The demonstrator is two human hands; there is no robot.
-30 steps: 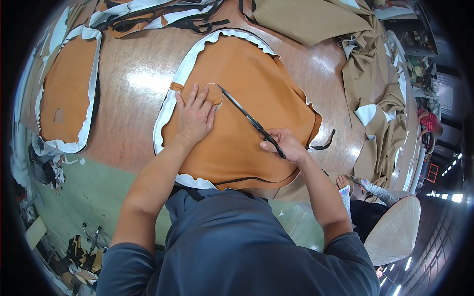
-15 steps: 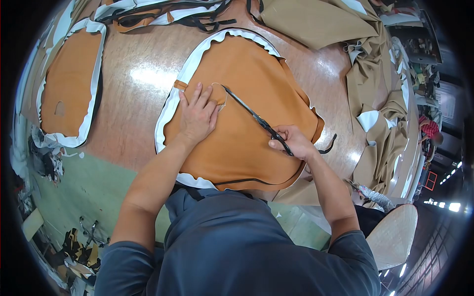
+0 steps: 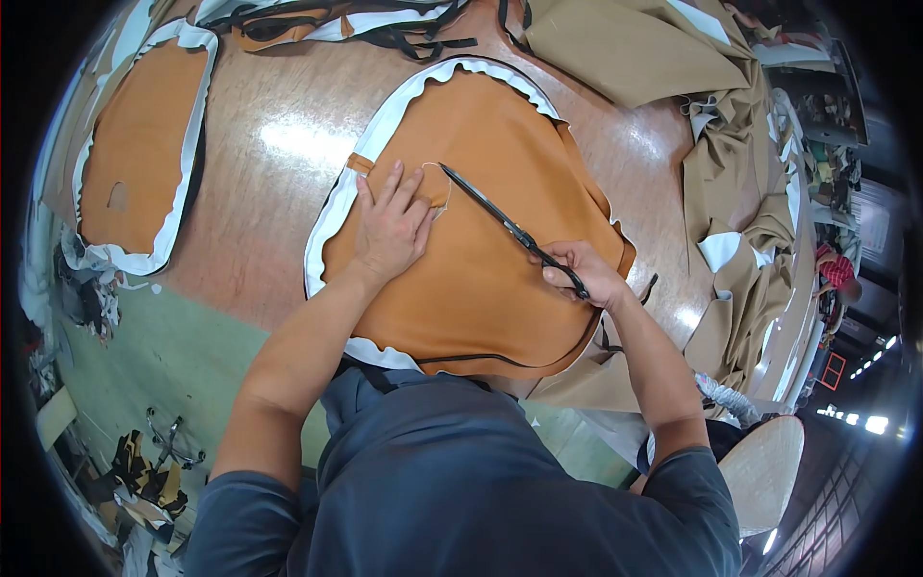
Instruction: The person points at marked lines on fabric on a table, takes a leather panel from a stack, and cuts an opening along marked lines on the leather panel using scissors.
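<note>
A large orange-brown piece (image 3: pixel 500 288) with a ruffled white border lies on the wooden table in front of me. Spread flat on its left part is my left hand (image 3: pixel 392 226), fingers apart, pressing beside a small flap with a pale thread. My right hand (image 3: pixel 585 274) grips the black handles of long scissors (image 3: pixel 495 212) over the piece's right half. The scissors' blades look closed, and their tip points up and left, close to the thread. An orange-brown tab (image 3: pixel 361 163) sits on the white border above my left hand.
Another orange piece with white edging (image 3: pixel 144 144) lies at the left of the table (image 3: pixel 250 202). Tan material (image 3: pixel 740 173) is heaped at the right, and black straps (image 3: pixel 413 38) lie at the top. A person in a conical hat (image 3: pixel 764 471) is at the lower right.
The view has shifted slightly, so table items appear moved. Both hands keep their holds; my right hand and the scissors appear a little further right. The co-worker's hand at the lower right no longer shows.
</note>
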